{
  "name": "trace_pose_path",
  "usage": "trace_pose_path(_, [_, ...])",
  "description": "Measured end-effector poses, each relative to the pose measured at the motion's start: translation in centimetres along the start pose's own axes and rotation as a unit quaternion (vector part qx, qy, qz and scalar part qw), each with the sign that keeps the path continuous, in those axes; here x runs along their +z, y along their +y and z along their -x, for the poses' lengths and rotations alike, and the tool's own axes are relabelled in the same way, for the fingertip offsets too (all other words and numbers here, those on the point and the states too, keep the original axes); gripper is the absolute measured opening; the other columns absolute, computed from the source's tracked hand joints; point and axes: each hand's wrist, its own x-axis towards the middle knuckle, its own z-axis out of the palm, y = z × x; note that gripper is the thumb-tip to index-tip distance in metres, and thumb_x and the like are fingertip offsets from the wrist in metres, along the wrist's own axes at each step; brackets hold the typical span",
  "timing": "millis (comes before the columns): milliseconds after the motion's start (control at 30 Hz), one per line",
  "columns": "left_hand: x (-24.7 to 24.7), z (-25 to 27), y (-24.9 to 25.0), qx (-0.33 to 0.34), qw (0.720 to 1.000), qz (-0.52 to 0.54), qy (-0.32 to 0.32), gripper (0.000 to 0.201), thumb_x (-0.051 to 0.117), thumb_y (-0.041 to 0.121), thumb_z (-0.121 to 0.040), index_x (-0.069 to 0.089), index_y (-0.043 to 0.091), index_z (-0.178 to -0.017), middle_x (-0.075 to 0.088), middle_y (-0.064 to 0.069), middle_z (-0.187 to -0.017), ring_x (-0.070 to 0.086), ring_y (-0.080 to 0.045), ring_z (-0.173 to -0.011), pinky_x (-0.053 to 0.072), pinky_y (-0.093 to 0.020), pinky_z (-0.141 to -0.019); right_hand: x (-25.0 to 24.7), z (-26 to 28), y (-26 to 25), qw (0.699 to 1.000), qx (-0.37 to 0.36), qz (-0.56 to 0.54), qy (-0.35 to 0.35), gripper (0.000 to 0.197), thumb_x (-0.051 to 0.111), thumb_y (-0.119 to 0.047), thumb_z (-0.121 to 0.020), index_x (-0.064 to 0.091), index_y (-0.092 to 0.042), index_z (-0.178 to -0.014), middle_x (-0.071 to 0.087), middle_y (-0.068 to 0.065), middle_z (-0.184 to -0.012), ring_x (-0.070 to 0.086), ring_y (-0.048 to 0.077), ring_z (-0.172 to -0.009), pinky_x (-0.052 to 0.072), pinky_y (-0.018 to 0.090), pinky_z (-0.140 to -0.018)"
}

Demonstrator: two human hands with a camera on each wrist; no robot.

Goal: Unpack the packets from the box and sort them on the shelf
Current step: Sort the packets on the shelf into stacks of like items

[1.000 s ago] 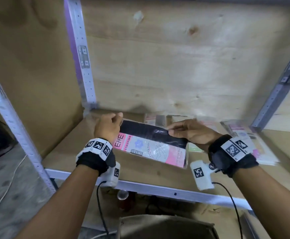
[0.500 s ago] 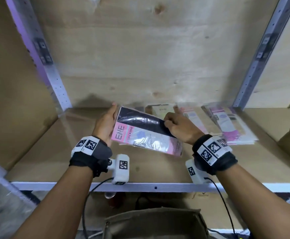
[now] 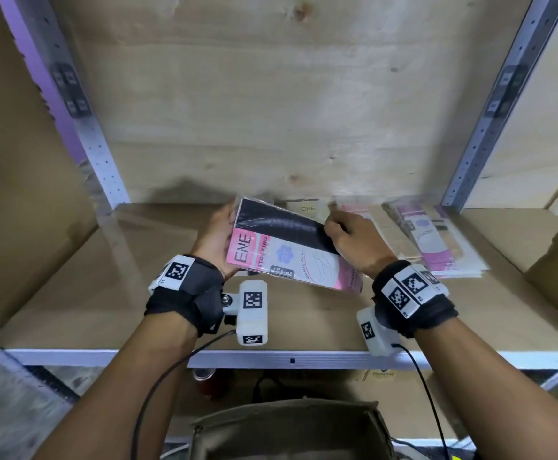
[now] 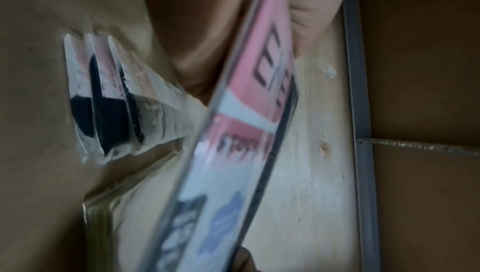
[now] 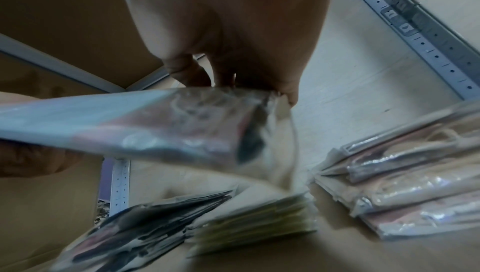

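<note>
Nearest us, a box (image 3: 290, 429) sits below the shelf's (image 3: 71, 293) front rail. Above the shelf board we hold one packet (image 3: 287, 247) tilted between both hands, its pink "ENE" end toward us and its black part farther back. Our left hand (image 3: 216, 239) grips the packet's left edge, thumb on top as far as the blurred wrist view lets us judge. Our right hand (image 3: 354, 242) pinches the right edge with curled fingers. Behind the packet, along the back wall, lie sorted piles: a dark pile (image 5: 145, 229), a pale pile (image 5: 257, 229) beside it, and a pink pile (image 3: 433, 240) to the right, well apart.
</note>
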Motion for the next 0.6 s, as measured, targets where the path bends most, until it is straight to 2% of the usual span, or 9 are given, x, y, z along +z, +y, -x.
trace_pose_path(100, [0.3, 0.2, 0.0, 0.002, 1.0, 0.022, 0.005, 0.05, 0.058, 0.049, -0.094, 0.074, 0.019, -0.056, 0.066, -0.007, -0.066, 0.065, -0.026, -0.059, 0.053, -0.036, -0.071, 0.0, 0.1, 0.0, 1.0, 0.001, -0.004, 0.0, 0.029, 0.043, -0.021, -0.097, 0.046, -0.026, -0.069, 0.057, -0.002, -0.076, 0.051, 0.016, -0.071, 0.032, 0.027, -0.059])
trace_pose_path(200, [0.4, 0.3, -0.1, 0.011, 1.0, 0.024, 0.006, 0.05, 0.058, 0.045, -0.095, 0.072, 0.019, -0.053, 0.062, -0.007, -0.065, 0.062, -0.024, -0.056, 0.05, -0.036, -0.068, 0.0, 0.3, 0.0, 1.0, 0.003, -0.009, -0.001, 0.031, 0.043, -0.02, -0.097, 0.047, -0.025, -0.067, 0.055, -0.006, -0.077, 0.051, 0.015, -0.07, 0.032, 0.026, -0.059])
trace_pose_path(267, [0.5, 0.5, -0.1, 0.007, 1.0, 0.014, 0.011, 0.05, 0.056, 0.049, -0.096, 0.074, 0.02, -0.059, 0.066, -0.006, -0.064, 0.065, -0.024, -0.054, 0.054, -0.035, -0.063, -0.1, 0.3, 0.2, 1.0, 0.01, -0.014, 0.002, 0.032, 0.043, -0.02, -0.097, 0.048, -0.025, -0.066, 0.056, -0.007, -0.076, 0.051, 0.014, -0.069, 0.031, 0.026, -0.059])
trace_pose_path(333, [0.4, 0.6, -0.3, -0.001, 0.999, -0.012, 0.051, 0.044, 0.057, 0.056, -0.093, 0.072, 0.021, -0.072, 0.066, -0.003, -0.059, 0.066, -0.023, -0.049, 0.055, -0.031, -0.053, -0.2, 0.4, 0.4, 1.0, 0.021, -0.014, -0.005, 0.031, 0.044, -0.022, -0.097, 0.05, -0.026, -0.066, 0.058, -0.007, -0.071, 0.051, 0.012, -0.068, 0.031, 0.027, -0.058])
trace_pose_path(400, [-0.2, 0.4, -0.4, -0.005, 0.995, -0.037, 0.096, 0.049, 0.053, 0.064, -0.09, 0.067, 0.019, -0.077, 0.062, 0.001, -0.051, 0.063, -0.02, -0.048, 0.053, -0.028, -0.054, -0.4, 0.4, 0.9, 0.999, 0.04, -0.013, -0.028, 0.03, 0.045, -0.024, -0.097, 0.052, -0.026, -0.068, 0.058, -0.006, -0.072, 0.052, 0.011, -0.068, 0.031, 0.027, -0.059])
trace_pose_path(433, [-0.6, 0.2, -0.3, -0.004, 0.994, -0.039, 0.104, 0.053, 0.05, 0.069, -0.09, 0.066, 0.019, -0.079, 0.063, 0.001, -0.055, 0.064, -0.02, -0.054, 0.052, -0.029, -0.059, -0.6, 0.3, 1.2, 0.998, 0.051, -0.017, -0.033, 0.029, 0.046, -0.024, -0.097, 0.053, -0.026, -0.068, 0.058, -0.005, -0.072, 0.053, 0.011, -0.069, 0.032, 0.027, -0.06])
trace_pose_path(500, [-1.1, 0.1, 0.1, 0.006, 0.994, -0.024, 0.109, 0.064, 0.04, 0.073, -0.091, 0.069, 0.017, -0.097, 0.074, -0.007, -0.085, 0.071, -0.026, -0.08, 0.055, -0.036, -0.077, -1.0, 0.1, 1.7, 0.996, 0.074, -0.042, -0.03, 0.028, 0.048, -0.024, -0.094, 0.054, -0.025, -0.067, 0.058, -0.004, -0.072, 0.053, 0.014, -0.069, 0.034, 0.027, -0.063])
trace_pose_path(533, [-1.4, 0.1, 0.2, 0.019, 0.992, -0.015, 0.121, 0.067, 0.035, 0.073, -0.093, 0.069, 0.015, -0.103, 0.074, -0.01, -0.099, 0.07, -0.028, -0.09, 0.056, -0.04, -0.081, -1.2, 0.1, 1.9, 0.993, 0.087, -0.07, -0.028, 0.027, 0.049, -0.023, -0.094, 0.056, -0.023, -0.068, 0.06, -0.003, -0.072, 0.054, 0.016, -0.07, 0.036, 0.029, -0.065])
trace_pose_path(600, [-1.7, 0.4, 0.3, 0.039, 0.989, -0.004, 0.145, 0.068, 0.03, 0.07, -0.096, 0.068, 0.013, -0.097, 0.072, -0.012, -0.104, 0.069, -0.026, -0.092, 0.058, -0.039, -0.08, -1.3, 0.2, 1.9, 0.982, 0.111, -0.154, -0.025, 0.028, 0.05, -0.02, -0.096, 0.058, -0.02, -0.069, 0.062, -0.005, -0.068, 0.057, 0.016, -0.068, 0.038, 0.028, -0.065])
